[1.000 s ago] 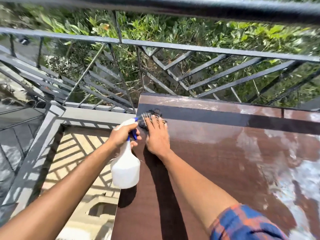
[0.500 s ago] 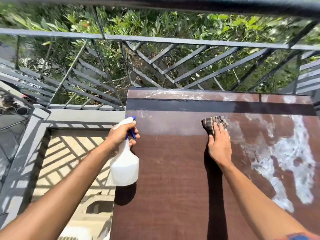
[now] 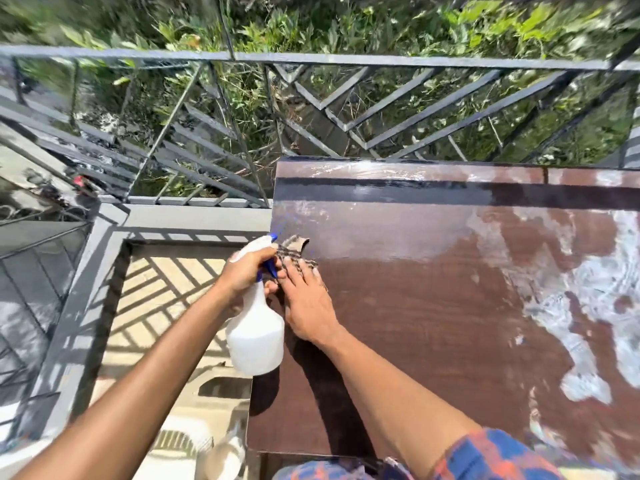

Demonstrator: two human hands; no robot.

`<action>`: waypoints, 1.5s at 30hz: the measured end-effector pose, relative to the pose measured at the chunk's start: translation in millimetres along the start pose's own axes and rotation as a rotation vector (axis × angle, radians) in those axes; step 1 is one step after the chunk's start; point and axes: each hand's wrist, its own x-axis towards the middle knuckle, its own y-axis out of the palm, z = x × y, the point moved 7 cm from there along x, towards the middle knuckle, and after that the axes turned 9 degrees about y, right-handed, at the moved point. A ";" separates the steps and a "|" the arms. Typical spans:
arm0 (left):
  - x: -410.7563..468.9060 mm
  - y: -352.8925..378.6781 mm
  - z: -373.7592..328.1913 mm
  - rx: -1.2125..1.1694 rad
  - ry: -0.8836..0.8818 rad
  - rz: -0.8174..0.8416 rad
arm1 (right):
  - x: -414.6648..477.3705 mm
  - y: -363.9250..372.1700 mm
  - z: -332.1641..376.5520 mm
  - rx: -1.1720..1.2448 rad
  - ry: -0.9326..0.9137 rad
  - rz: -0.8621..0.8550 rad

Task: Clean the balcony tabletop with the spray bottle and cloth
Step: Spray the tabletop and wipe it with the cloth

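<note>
Swept back from mid-table, the right hand [image 3: 308,303] now lies at the left edge of the brown tabletop [image 3: 433,306], whose right side runs out of frame under white smears [image 3: 588,289]. The spray bottle [image 3: 256,337] hangs just off that edge, the left hand [image 3: 247,268] curled round its neck, its fingertips hidden. The right hand's fingers lie flat, pressing down the checked cloth [image 3: 294,249]; only its far end shows.
</note>
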 end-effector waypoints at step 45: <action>-156.4 40.9 102.9 0.211 0.005 -0.099 | -281.5 -2.1 -145.7 0.014 -0.025 -0.024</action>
